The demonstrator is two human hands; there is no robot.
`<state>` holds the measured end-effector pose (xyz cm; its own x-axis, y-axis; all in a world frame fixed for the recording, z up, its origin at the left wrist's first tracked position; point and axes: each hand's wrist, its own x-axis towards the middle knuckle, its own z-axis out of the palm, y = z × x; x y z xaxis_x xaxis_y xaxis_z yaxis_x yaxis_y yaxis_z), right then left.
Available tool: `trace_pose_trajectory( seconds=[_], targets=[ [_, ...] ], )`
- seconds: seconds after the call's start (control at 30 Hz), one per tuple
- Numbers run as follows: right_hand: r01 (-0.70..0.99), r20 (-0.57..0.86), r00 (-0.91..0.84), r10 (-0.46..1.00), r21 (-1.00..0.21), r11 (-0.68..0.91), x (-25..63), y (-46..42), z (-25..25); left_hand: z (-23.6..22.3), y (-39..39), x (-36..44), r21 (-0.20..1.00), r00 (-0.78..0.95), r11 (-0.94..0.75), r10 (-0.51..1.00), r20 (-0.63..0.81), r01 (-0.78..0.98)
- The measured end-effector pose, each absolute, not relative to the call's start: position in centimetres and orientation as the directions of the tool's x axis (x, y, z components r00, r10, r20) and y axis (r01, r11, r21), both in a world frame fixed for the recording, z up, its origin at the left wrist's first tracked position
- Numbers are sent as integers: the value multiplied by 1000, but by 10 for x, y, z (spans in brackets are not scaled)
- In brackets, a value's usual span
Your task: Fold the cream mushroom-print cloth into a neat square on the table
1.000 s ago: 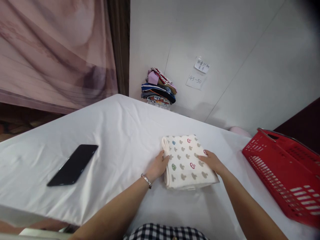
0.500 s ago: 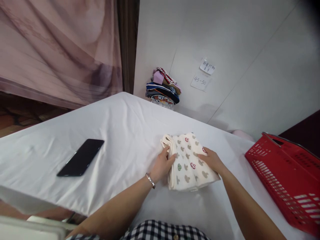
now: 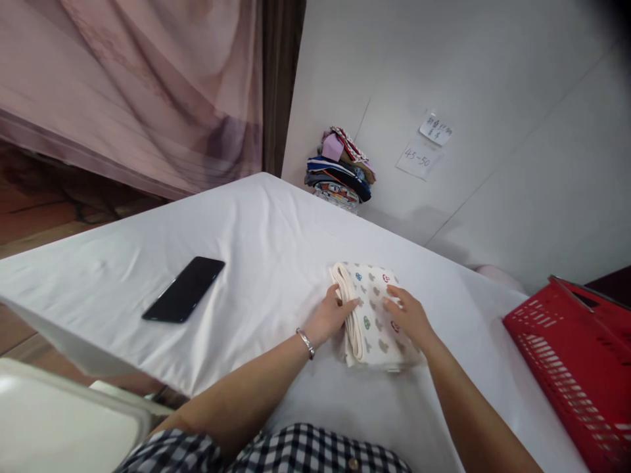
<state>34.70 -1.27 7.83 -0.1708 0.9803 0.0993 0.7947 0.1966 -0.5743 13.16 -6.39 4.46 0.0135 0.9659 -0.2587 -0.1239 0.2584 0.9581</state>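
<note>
A folded cream cloth [image 3: 371, 295] printed with small mushroom shapes lies on the white-covered table [image 3: 256, 249] in front of me. My left hand [image 3: 331, 316] grips its left folded edge, thumb on top and fingers curled at the side. My right hand [image 3: 409, 318] rests flat on the top of the cloth, fingers stretched out and pressing down. A bracelet circles my left wrist.
A black phone [image 3: 185, 298] lies on the table to the left. A red plastic basket [image 3: 576, 355] stands at the right edge. A stack of folded clothes [image 3: 342, 171] sits at the far corner against the white wall, under two paper notes [image 3: 426, 144]. A pink curtain hangs left.
My left hand has moved from beside the cloth onto its left edge and closed on it. My right hand slid toward the middle of the cloth. My head turned left.
</note>
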Motion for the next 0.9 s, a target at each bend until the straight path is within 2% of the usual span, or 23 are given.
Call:
trace_pose_trajectory(
  seconds=[0.07,0.13,0.27,0.4,0.57,0.73,0.9],
  targets=[
    [698,18,-236,972,-693,183,319,-22,83,48,-64,134,933,12,281,958,-286,-227],
    [638,-22,-282,959,-751,170,296,-29,85,52,-64,136,890,4,309,945,-327,-335],
    [690,-58,-269,961,-708,151,272,-35,86,55,-64,140,779,-10,362,904,-427,-513],
    [713,-110,-250,962,-693,106,269,-37,83,52,-63,142,675,80,381,898,-432,-632],
    [603,-150,-242,958,-797,28,272,-42,77,50,-64,142,607,203,489,855,-478,-627],
    [556,-116,-251,961,-830,45,271,-44,72,45,-64,143,648,181,459,875,-450,-607],
    [511,-89,-258,962,-858,58,270,-44,64,47,-69,145,690,146,486,859,-491,-536]
  ],
)
